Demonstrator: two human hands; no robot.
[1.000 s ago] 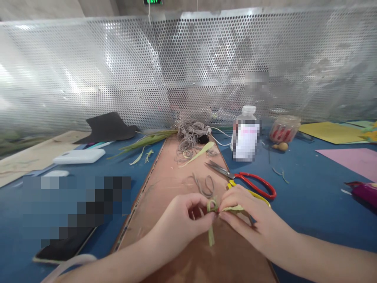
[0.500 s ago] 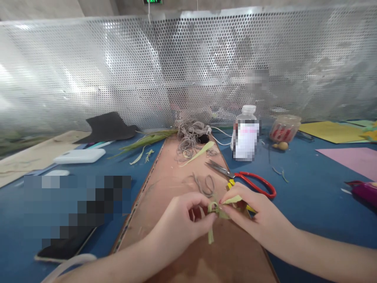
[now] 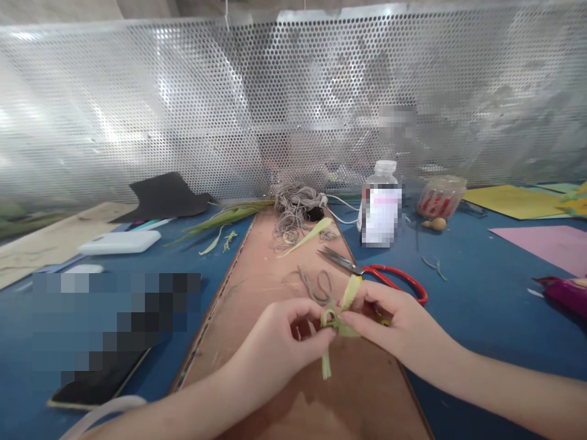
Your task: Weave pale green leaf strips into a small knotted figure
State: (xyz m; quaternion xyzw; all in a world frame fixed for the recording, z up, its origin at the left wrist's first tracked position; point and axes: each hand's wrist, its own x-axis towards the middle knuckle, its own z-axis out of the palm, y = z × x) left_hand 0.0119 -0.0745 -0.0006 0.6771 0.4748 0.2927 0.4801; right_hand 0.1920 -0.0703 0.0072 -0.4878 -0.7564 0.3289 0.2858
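A pale green leaf strip, looped and knotted, is held above the brown board. My left hand pinches the loop between thumb and fingers, and one end hangs down below. At the right side of the knot, my right hand grips the same strip, with a wider piece sticking up by its fingertips. Grey cord lies just beyond the fingers. Behind my right hand are red-handled scissors, their blades partly open. Something yellow is mostly hidden under that hand.
A grey cord bundle and a leaf piece lie at the board's far end. Beyond stand a bottle and a plastic jar. Coloured paper is at right, a white case at left. A perforated metal screen rises behind.
The wider leaf piece at my right fingertips has swung from pointing right to standing up. My right fingers have shifted slightly, while my left hand keeps its pinch. The view has moved a little.
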